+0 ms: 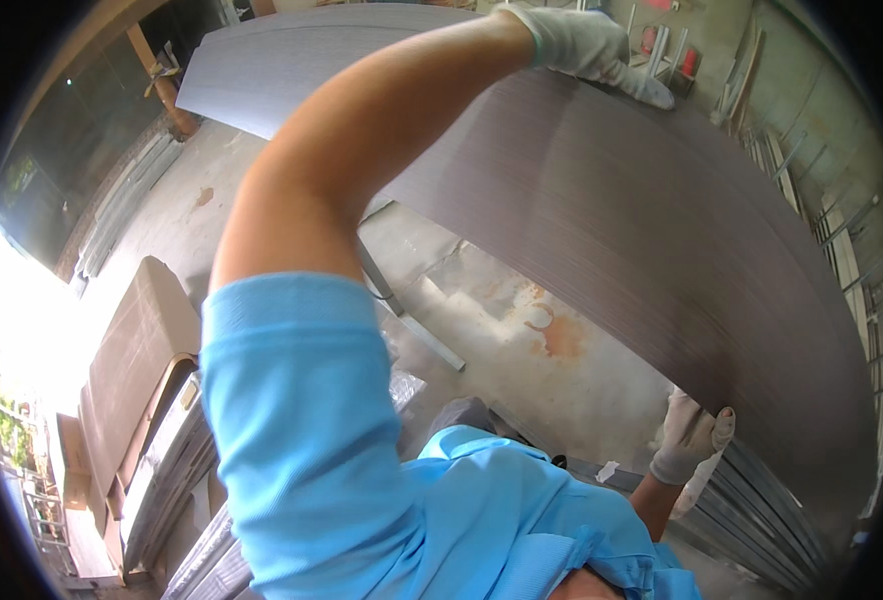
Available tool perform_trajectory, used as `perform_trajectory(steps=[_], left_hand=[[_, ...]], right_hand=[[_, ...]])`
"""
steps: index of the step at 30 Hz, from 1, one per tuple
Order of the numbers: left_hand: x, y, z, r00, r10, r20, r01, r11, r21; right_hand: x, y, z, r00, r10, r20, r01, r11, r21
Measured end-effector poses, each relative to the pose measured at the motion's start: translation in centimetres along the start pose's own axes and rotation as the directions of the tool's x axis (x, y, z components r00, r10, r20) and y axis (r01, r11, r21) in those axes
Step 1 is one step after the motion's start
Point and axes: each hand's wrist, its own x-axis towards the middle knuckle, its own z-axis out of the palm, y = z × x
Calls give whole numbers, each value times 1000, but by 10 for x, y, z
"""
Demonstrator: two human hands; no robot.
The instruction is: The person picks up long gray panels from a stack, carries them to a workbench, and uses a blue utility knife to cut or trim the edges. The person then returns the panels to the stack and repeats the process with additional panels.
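Note:
A large grey-brown sheet (601, 200) with a fine streaked grain stands tilted in front of me, spanning from the upper left to the right. My left hand (586, 48), in a pale work glove, reaches up to its top edge. Its thumb lies on the near face while the other fingers go over the edge, partly out of sight. Lower down at the right, my right hand (689, 438), gloved too, grips the sheet's bottom edge. Some of its fingers are hidden behind the sheet.
Long grey metal profiles (761, 510) lie at the lower right. Large brown panels (141, 350) lean at the left. A metal bar (431, 342) lies on the rust-stained concrete floor (501, 290). Racks with long stock (846, 245) line the right wall.

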Motion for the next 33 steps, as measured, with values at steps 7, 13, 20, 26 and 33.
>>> perform_trajectory(steps=[7, 13, 20, 26, 33], left_hand=[[25, -88, 85, 993, -111, -26, 89, 897, -432], [27, -145, 154, 988, -22, 151, 102, 830, -548], [25, -192, 224, 993, 4, 120, 72, 780, -622], [19, -225, 264, 991, -45, 123, 112, 777, -619], [10, -250, 305, 989, -93, 111, 144, 744, -652]], right_hand=[[47, 81, 20, 993, -31, -118, 27, 999, -38], [74, 148, 22, 959, -122, -256, 70, 977, -201], [99, 183, 8, 950, -58, -307, -5, 980, -199], [122, 214, 3, 944, -16, -330, -58, 975, -214], [143, 254, 7, 905, 40, -424, -111, 983, -144]])
